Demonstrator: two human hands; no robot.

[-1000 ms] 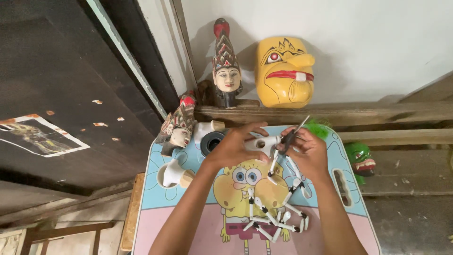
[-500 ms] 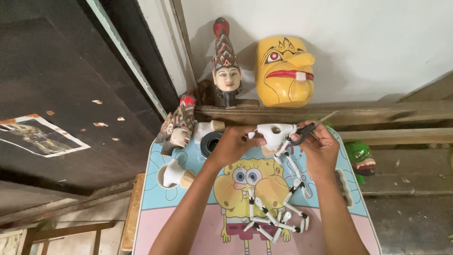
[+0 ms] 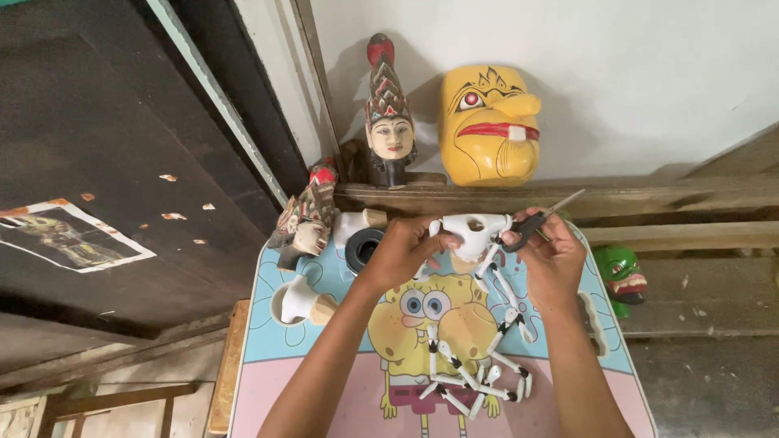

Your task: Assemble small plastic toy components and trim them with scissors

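My left hand (image 3: 403, 251) grips a white puppet torso (image 3: 473, 229) held up over a small cartoon-printed table (image 3: 341, 373). My right hand (image 3: 553, 258) holds a pair of scissors (image 3: 542, 220) whose blades point up and to the right, close to the torso's right shoulder. A white jointed arm (image 3: 503, 296) with black links hangs from that shoulder down toward the table. More white jointed arm pieces (image 3: 471, 377) lie in a loose pile on the tabletop below my hands.
A roll of black tape (image 3: 364, 247), a painted puppet head lying down (image 3: 304, 219) and white wooden pieces (image 3: 300, 302) sit on the table's left. Behind, on a wooden ledge, stand a crowned puppet head (image 3: 389, 122) and a yellow mask (image 3: 488, 126). A green mask (image 3: 621, 276) lies at the right.
Both hands have lifted the white torso and scissors away from me, toward the ledge. The jointed arm now hangs stretched below the torso.
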